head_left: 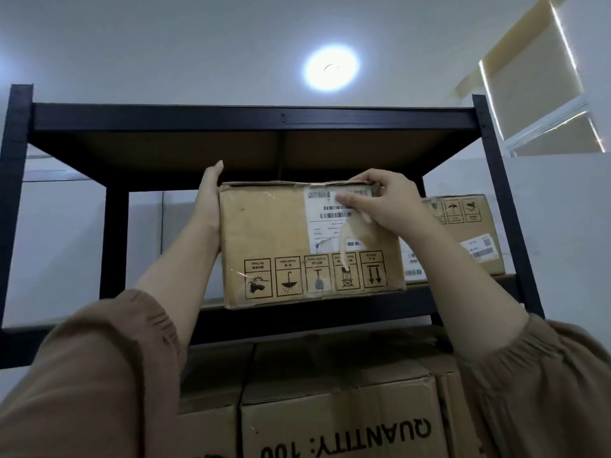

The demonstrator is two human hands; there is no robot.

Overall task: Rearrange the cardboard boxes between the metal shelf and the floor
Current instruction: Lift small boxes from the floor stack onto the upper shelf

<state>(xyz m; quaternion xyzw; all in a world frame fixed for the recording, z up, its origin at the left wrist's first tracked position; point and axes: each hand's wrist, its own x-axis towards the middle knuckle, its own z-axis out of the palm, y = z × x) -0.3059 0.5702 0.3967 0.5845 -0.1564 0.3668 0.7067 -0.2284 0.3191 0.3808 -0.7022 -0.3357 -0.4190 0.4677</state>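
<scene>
Ceiling (165, 34) white, round ceiling lamp (331, 68) lit | walls (562, 226) pale, plain | upper right: beige roller blinds (529, 84) down, daylight at edges | black metal shelf (251, 118) before wall

A round ceiling light (331, 68) glowed bright white on a pale ceiling (165, 38). At the upper right, cream roller blinds (532, 77) covered a window, thin daylight strips lining their edges. Below them stood a plain white wall (562, 226).

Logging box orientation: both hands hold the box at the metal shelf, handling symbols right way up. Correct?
Not quite. The head view shows the handling symbols upside down: arrows point down, umbrella inverted. Otherwise right: left hand and right hand hold the box at the metal shelf.
</scene>
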